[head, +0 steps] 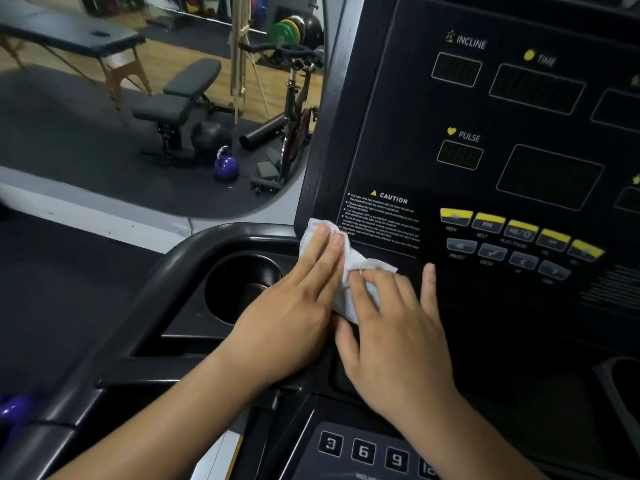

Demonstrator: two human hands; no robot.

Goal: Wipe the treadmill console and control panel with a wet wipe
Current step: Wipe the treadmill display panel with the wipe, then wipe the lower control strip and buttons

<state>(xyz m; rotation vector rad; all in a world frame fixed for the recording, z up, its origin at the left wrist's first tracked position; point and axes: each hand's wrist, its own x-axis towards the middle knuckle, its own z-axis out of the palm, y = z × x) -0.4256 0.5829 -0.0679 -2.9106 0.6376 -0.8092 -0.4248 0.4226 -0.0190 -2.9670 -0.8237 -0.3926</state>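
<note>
Left hand point(294, 313) presses, right hand point(398, 341) pinches one wet wipe point(367, 263) — on one console point(398, 116).

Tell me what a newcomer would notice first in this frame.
Both hands meet low on the black console. The left hand presses a white wet wipe flat just under the CAUTION label, while the right hand curls its fingers on the near end. Next come the yellow buttons to the right of the wipe, then the purple kettlebell on the gym floor at left.
</note>
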